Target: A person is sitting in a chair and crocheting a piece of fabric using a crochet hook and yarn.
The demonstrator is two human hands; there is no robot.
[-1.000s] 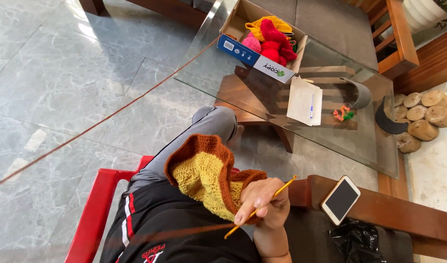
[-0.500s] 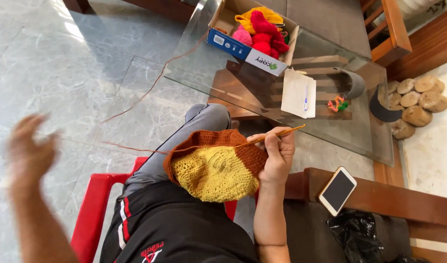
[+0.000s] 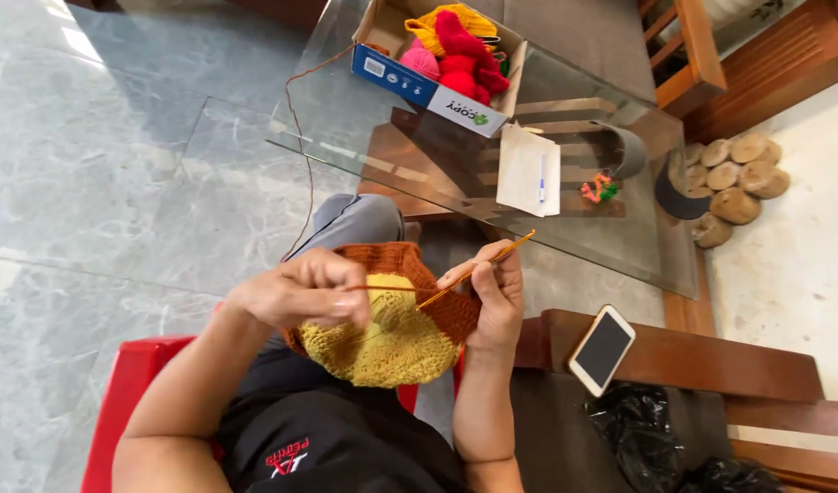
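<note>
A round crocheted piece (image 3: 391, 342), yellow in the middle with a brown-orange rim, lies on my lap. My right hand (image 3: 492, 297) grips a thin orange crochet hook (image 3: 478, 268) whose tip points at the piece's rim. My left hand (image 3: 300, 290) rests on the top of the piece and pinches the brown yarn strand (image 3: 295, 137) between its fingers. The strand runs from my left hand up over the glass table to the cardboard box (image 3: 419, 87) of yarn balls.
A glass table (image 3: 583, 237) stands ahead, with the box of red, pink and yellow yarn, a white notepad with a pen (image 3: 527, 171) and a small coloured bit (image 3: 599, 190). A phone (image 3: 601, 350) lies on the wooden bench arm at the right. I sit on a red chair (image 3: 126, 402).
My left hand swung in from far left and now sits on the crocheted piece holding the yarn. The right hand stayed at the rim with the hook.
</note>
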